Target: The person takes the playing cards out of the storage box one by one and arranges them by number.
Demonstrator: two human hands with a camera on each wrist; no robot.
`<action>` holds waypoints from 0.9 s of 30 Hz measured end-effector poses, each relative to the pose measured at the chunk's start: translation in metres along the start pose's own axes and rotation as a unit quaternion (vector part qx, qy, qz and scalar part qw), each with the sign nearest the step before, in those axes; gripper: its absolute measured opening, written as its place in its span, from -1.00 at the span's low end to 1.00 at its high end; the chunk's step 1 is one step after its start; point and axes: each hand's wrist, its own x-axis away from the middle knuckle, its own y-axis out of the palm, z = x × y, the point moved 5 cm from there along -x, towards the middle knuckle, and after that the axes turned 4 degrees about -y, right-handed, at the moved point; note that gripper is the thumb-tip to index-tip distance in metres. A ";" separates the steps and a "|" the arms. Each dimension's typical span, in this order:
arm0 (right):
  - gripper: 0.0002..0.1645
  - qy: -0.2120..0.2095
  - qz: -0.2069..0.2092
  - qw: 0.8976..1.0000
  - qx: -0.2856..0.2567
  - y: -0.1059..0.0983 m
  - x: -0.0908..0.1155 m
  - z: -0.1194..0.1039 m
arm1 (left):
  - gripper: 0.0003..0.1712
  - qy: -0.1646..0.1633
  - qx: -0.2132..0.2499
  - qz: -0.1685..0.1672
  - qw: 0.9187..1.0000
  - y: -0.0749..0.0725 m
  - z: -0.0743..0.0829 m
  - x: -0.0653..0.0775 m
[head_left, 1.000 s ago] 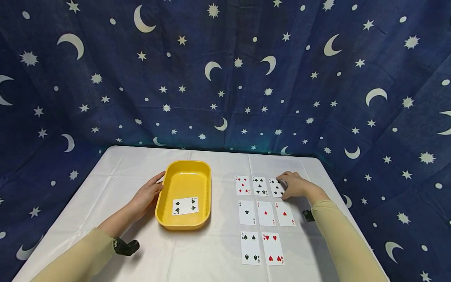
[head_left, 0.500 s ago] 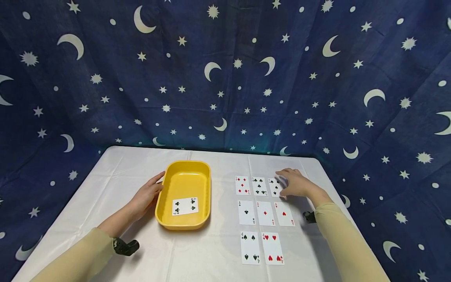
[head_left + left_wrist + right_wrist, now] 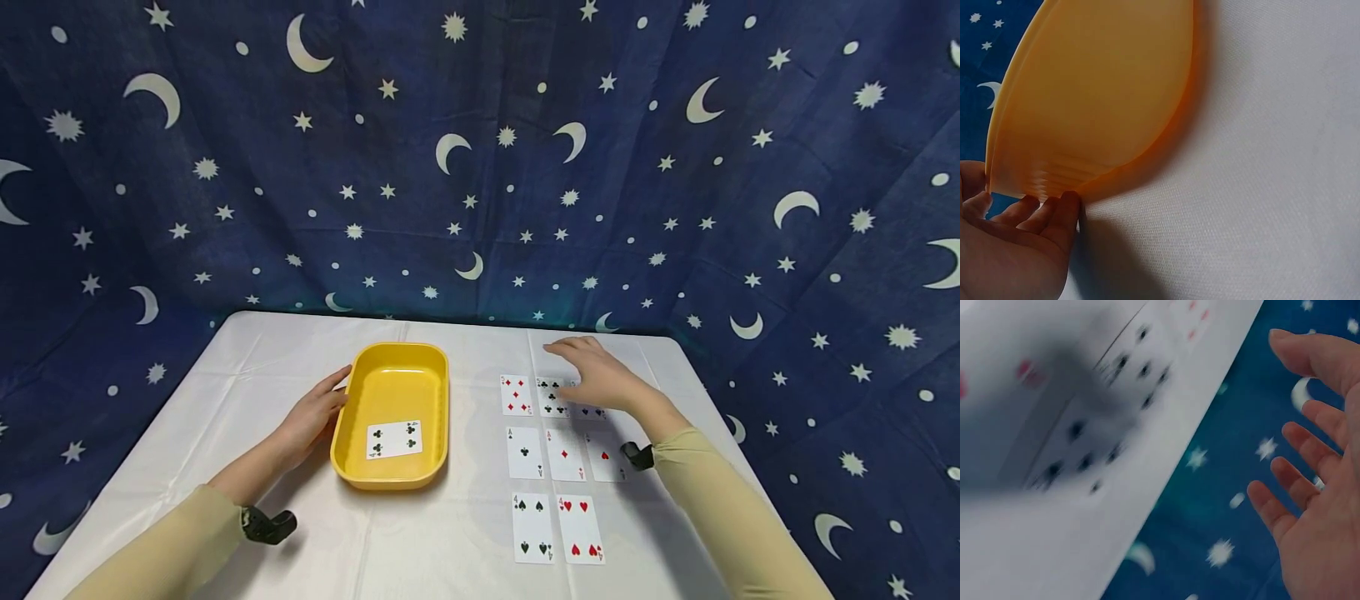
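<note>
My left hand (image 3: 311, 425) rests its fingers against the outer side of a yellow tray (image 3: 342, 450), near the rim. Inside the tray lies a four of clubs playing card (image 3: 395, 439). In the left wrist view, fingertips (image 3: 1071, 199) touch the tray's ribbed wall (image 3: 1054, 175). Over the back row of cards hovers my right hand (image 3: 603, 379), fingers spread and nothing held. Below it are the five of clubs (image 3: 551, 404) and a partly hidden black-suited card (image 3: 592, 413). The five of diamonds (image 3: 517, 396) lies to their left.
Three aces form the middle row: clubs (image 3: 525, 454), diamonds (image 3: 566, 456) and hearts (image 3: 604, 458). Nearer lie the four of spades (image 3: 533, 528) and four of hearts (image 3: 581, 530). A blue curtain (image 3: 480, 208) with moons and stars stands behind the white-covered table (image 3: 442, 550).
My right hand has lifted off the rightmost back-row card and moved left over the back row, its fingers opening out. The left hand and tray have stayed put.
</note>
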 end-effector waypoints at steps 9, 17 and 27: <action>-0.21 -0.094 -0.006 0.995 0.023 0.006 -0.044 -0.082 | -0.27 0.001 0.004 -0.001 1.000 -0.002 0.000 0.001; -0.20 -0.161 -0.050 0.985 0.038 0.030 -0.080 -0.148 | -0.26 0.003 0.000 0.000 1.000 0.000 0.000 -0.001; -0.34 -0.248 -0.163 0.948 0.112 0.080 -0.110 -0.202 | -0.25 0.007 0.004 -0.006 1.000 0.001 0.001 0.002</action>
